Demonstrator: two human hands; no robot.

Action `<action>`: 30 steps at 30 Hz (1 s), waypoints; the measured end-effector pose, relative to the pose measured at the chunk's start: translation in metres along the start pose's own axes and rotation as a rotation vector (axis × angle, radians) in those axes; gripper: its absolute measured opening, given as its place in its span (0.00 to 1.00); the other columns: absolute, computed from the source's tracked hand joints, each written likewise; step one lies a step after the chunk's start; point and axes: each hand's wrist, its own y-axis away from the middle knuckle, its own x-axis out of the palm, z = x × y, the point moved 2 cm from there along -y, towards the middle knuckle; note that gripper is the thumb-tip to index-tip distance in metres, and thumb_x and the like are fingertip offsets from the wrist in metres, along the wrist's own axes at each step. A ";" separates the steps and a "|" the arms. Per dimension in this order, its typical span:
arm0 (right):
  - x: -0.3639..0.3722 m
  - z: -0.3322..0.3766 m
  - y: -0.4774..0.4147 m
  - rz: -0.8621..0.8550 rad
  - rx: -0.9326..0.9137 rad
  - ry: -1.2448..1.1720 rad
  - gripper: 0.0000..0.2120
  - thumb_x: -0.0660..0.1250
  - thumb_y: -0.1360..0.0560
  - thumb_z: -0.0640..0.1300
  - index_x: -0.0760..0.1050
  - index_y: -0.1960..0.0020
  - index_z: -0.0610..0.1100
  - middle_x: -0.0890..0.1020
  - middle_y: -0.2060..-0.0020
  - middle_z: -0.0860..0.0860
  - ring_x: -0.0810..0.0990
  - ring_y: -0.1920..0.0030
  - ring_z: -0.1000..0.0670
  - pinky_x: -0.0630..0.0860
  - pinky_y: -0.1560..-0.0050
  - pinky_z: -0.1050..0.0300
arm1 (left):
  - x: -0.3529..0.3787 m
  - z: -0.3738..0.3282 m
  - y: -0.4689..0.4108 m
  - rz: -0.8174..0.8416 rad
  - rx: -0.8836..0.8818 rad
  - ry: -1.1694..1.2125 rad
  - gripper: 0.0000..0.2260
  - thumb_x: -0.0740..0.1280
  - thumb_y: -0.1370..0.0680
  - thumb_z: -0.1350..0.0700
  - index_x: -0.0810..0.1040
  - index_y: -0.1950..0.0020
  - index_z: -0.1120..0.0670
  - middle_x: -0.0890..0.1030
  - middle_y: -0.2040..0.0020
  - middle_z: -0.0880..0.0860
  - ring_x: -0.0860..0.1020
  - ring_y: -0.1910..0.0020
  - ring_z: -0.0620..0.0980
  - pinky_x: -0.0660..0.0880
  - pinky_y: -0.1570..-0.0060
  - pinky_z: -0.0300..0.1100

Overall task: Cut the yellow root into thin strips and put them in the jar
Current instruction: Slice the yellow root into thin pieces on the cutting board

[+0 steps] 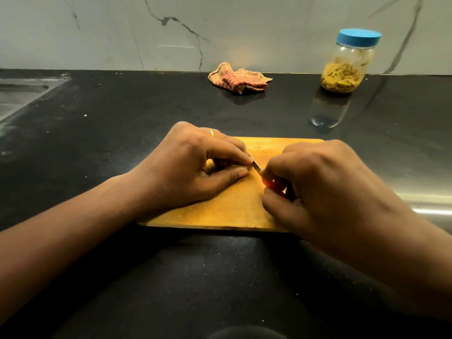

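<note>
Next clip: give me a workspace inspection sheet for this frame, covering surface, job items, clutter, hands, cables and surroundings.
Surface: black countertop, speckled, a few crumbs.
Job's things: wooden cutting board near the front; the root is hidden under the fingers; glass jar at back right, blue lid on, yellow strips inside.
Clutter: crumpled striped cloth by the wall.
Hands: left hand pins something on the board; right hand grips a red-handled knife, blade at the left fingertips.
Cables: nothing seen.
Surroundings: marble-patterned wall; steel sink at far left.
</note>
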 end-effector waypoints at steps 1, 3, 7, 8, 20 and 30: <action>0.000 0.000 -0.001 0.000 -0.002 -0.004 0.09 0.64 0.32 0.47 0.77 0.66 0.43 0.74 0.72 0.48 0.72 0.72 0.48 0.72 0.70 0.51 | 0.000 0.000 0.000 0.000 -0.001 0.001 0.07 0.75 0.25 0.56 0.86 0.47 0.53 0.85 0.50 0.46 0.83 0.57 0.43 0.81 0.56 0.40; 0.001 -0.001 0.000 -0.002 -0.006 -0.016 0.10 0.63 0.32 0.48 0.77 0.66 0.43 0.74 0.72 0.49 0.72 0.72 0.49 0.72 0.70 0.51 | -0.001 0.001 0.000 -0.004 -0.013 0.007 0.08 0.75 0.25 0.57 0.86 0.46 0.53 0.85 0.50 0.46 0.83 0.58 0.43 0.81 0.56 0.41; 0.000 -0.001 0.015 0.008 0.032 -0.062 0.12 0.61 0.32 0.50 0.78 0.66 0.43 0.75 0.71 0.49 0.73 0.71 0.49 0.73 0.70 0.48 | -0.001 0.000 -0.001 0.020 -0.024 0.017 0.08 0.74 0.24 0.57 0.86 0.46 0.53 0.85 0.51 0.46 0.83 0.59 0.45 0.81 0.57 0.41; 0.000 -0.001 0.013 0.005 0.029 -0.059 0.12 0.61 0.32 0.50 0.78 0.66 0.44 0.76 0.71 0.49 0.73 0.71 0.49 0.74 0.70 0.48 | -0.001 0.001 -0.001 0.024 -0.025 0.019 0.08 0.74 0.24 0.57 0.86 0.46 0.53 0.85 0.51 0.46 0.83 0.59 0.46 0.81 0.57 0.41; -0.009 -0.011 0.012 -0.139 0.053 -0.170 0.10 0.67 0.32 0.53 0.83 0.59 0.49 0.79 0.71 0.55 0.76 0.72 0.59 0.74 0.71 0.61 | -0.004 0.008 0.000 -0.005 -0.102 0.139 0.10 0.74 0.27 0.51 0.86 0.48 0.52 0.86 0.51 0.46 0.84 0.54 0.43 0.82 0.55 0.41; -0.009 -0.001 0.015 -0.137 0.032 -0.230 0.06 0.69 0.33 0.51 0.83 0.60 0.51 0.79 0.72 0.57 0.78 0.67 0.57 0.74 0.68 0.65 | -0.005 0.006 0.001 0.000 -0.053 0.132 0.07 0.76 0.26 0.56 0.86 0.49 0.54 0.85 0.49 0.46 0.82 0.49 0.39 0.80 0.51 0.35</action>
